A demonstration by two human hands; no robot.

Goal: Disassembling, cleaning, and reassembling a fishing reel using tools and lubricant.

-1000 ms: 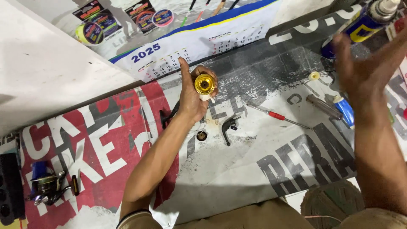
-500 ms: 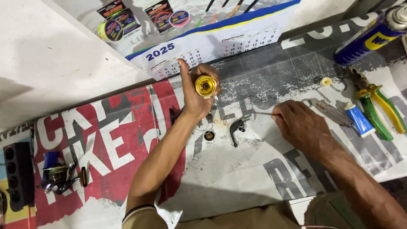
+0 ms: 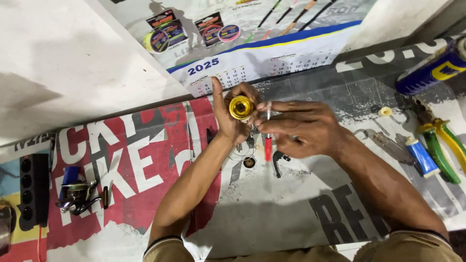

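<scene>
Resting nearest the viewer, a printed banner of worn, glossy sheet is spread as the work surface, red toward its left edge and grey-white toward the right. On its left part a small spinning reel of dark metal is laid beside a black block with round holes. Near the middle, a small dark ring and a curved black handle part lie just below the hands.

The gold spool, a round, polished metal piece with a dark centre, is held up above the banner's middle by the left hand, whose fingers are curled closely around its rim. The right hand is pinched around a slim screwdriver with a red handle, its pale shaft pointing up beside the spool.

For this step to be done well, the spool should probably be kept steady and the tip seated squarely before any turning, so the small fastener is not stripped.

Toward the right edge, green-handled pliers, a small blue-capped tube and a blue spray can are laid. At the far edge a wall calendar lies flat.
</scene>
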